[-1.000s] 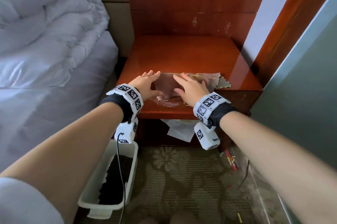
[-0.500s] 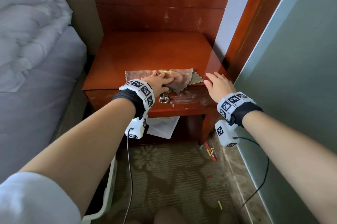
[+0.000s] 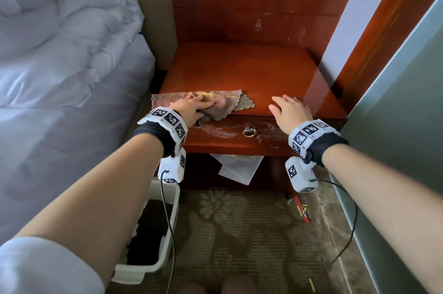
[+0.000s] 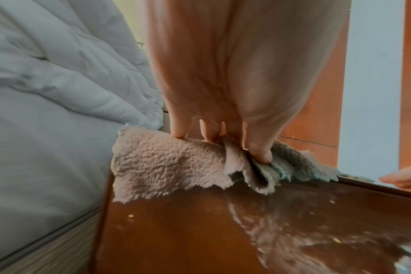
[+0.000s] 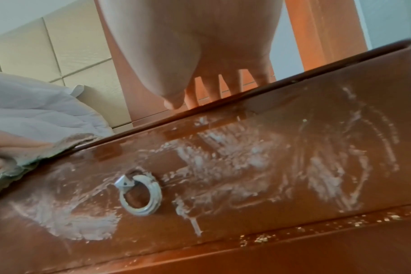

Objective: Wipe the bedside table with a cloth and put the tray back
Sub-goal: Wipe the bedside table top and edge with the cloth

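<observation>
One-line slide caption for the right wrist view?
Open right hand at the top edge of the bedside table, above its white-smeared drawer front with ring pull.

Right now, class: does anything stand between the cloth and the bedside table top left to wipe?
Only the right hand, open on the front edge beside the cloth, apart from it. Behind the cloth the bedside table top shows nothing in the way.

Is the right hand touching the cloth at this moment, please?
No, the right hand is at the bare table edge, apart from the cloth under the left hand.
</observation>
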The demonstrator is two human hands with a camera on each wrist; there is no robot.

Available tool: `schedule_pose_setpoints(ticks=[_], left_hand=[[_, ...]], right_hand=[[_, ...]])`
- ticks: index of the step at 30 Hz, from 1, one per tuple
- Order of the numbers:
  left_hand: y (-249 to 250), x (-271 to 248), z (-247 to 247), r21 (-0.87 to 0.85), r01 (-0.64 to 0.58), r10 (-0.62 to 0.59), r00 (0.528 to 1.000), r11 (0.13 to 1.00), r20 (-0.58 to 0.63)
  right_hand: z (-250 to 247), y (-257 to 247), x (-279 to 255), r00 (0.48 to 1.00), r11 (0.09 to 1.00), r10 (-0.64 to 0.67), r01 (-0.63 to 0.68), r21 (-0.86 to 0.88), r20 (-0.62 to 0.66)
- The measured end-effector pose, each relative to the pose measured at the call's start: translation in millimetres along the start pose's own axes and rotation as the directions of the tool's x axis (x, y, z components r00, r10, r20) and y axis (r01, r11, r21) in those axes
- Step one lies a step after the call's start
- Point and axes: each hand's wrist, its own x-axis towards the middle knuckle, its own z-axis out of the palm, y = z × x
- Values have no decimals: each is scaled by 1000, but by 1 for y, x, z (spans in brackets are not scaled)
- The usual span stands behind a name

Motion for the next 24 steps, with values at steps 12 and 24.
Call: schedule_pose_setpoints(ticks=[12,24], left_hand=[[-31,-13,-9,-171,86,-108,987,982,-122],[112,50,-2,-99,-64,56,995,993,-79]], right_hand=[[3,-6,1,998,996,-44,40,-79,-44],[-13,73,-23,990,998,-6,16,68,-140]])
